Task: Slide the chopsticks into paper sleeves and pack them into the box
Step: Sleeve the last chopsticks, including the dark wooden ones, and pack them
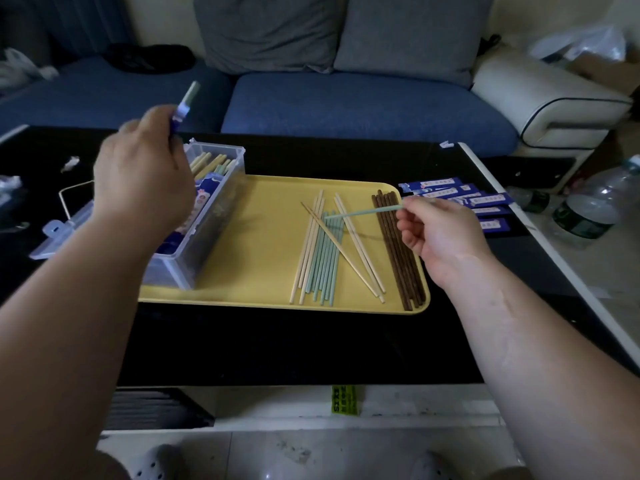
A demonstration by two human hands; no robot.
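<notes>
My left hand (145,174) holds a blue paper sleeve with a pale green chopstick end sticking out (185,105), raised above the clear plastic box (211,216). The box stands on the left of the yellow tray (263,271) and holds several sleeved chopsticks. My right hand (436,233) pinches one pale green chopstick (363,213) by its end, lifted over the loose pile. Loose chopsticks lie on the tray: green ones (325,258), cream ones (360,247) and dark brown ones (398,251).
Several empty blue sleeves (460,199) lie on the black table right of the tray. The box lid (59,233) lies left of the box. Plastic bottles (588,209) stand at the right edge. A blue sofa sits behind the table.
</notes>
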